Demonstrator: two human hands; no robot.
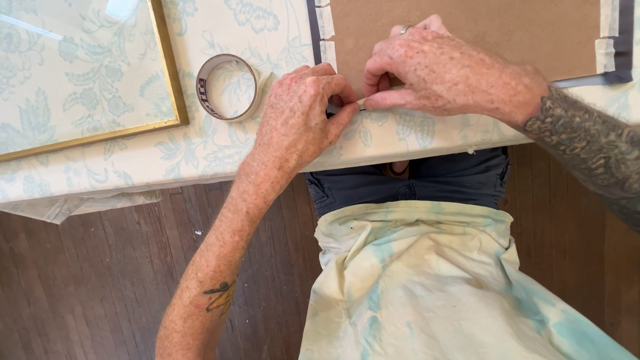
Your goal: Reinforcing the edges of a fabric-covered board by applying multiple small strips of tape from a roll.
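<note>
A: Head view, looking down: what does each hand do?

B: Left hand (297,120) is curled nearly closed, thumb and forefinger pinched at the near edge of the brown backing board (467,30). Right hand (443,73) is also curled, its fingertips (373,101) pinching a small pale piece, apparently tape, that meets the left thumb. What exactly sits between them is too small to tell.

A: Where does the board lie?

B: Flat on the table's floral cloth (220,143), near the table edge, with pale tape strips (325,27) along its left side and dark edging at its right corner.

A: And round about?

B: Just left of the left hand lies a tape roll (227,87), flat on the cloth. Farther left rests a gold-edged frame (175,87) with glass. Below the table edge show a dark wooden floor (87,280) and the person's pale tie-dyed shirt (433,287).
</note>
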